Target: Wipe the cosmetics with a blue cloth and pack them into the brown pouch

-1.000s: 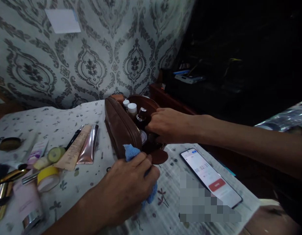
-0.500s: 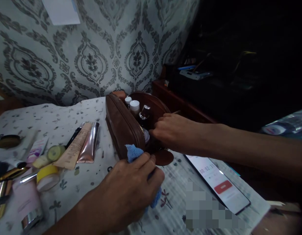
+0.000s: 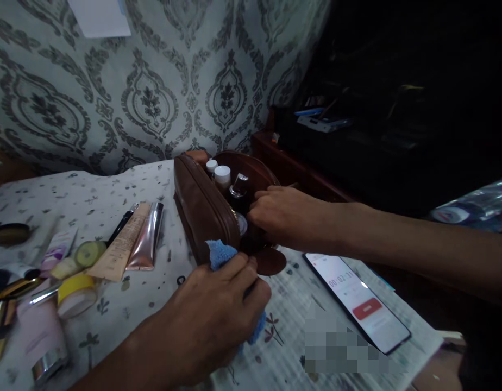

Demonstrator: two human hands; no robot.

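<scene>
Right forearm [image 3: 377, 231] now overlaps the phone's [image 3: 367, 309] top edge. Right hand [image 3: 280, 216], grip not determinable, partly obscures the open bag [image 3: 206, 209] of capped containers [image 3: 222, 176] on the counter [image 3: 132, 182]; left hand's [image 3: 216, 320] fingers clamp blue cloth [image 3: 220, 254].

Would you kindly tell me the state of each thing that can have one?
Brown bag: unzipped, open
Blue cloth: bunched up
Left hand: closed on the cloth
Right hand: at the bag's opening, grip hidden
White-capped container: capped
Phone: screen lit
Yellow-lidded jar: lid on
Metallic pink tube: lying down
</scene>
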